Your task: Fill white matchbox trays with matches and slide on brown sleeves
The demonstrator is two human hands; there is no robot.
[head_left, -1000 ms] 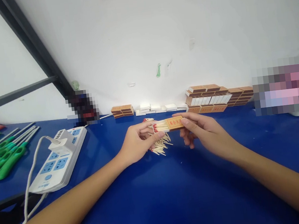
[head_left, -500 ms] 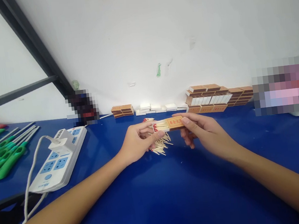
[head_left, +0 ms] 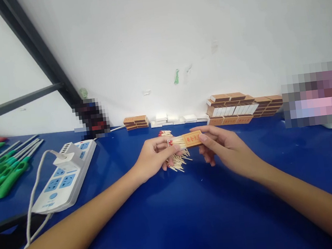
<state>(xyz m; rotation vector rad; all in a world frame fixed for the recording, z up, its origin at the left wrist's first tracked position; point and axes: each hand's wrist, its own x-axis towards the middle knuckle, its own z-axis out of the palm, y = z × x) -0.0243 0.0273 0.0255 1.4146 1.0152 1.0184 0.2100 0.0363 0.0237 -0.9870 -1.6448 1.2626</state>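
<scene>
Both my hands hold one small orange matchbox [head_left: 192,139] above the blue table [head_left: 193,209]. My right hand [head_left: 221,148] pinches its outer sleeve between thumb and fingers. My left hand [head_left: 153,158] grips the drawer end, where red-tipped matches [head_left: 175,141] show in the part-open tray. A loose heap of matches [head_left: 178,162] lies on the table right under my hands, with a few more matches [head_left: 164,133] just behind.
Stacked brown matchboxes [head_left: 242,109] and white trays [head_left: 177,120] line the wall at the back. A small brown stack [head_left: 136,122] sits left of them. A white power strip [head_left: 65,176] with a plugged cable lies at left, beside green-handled tools [head_left: 0,175].
The drawer has slid further into the sleeve, so less of the matches shows. Both hands have shifted slightly left with the box.
</scene>
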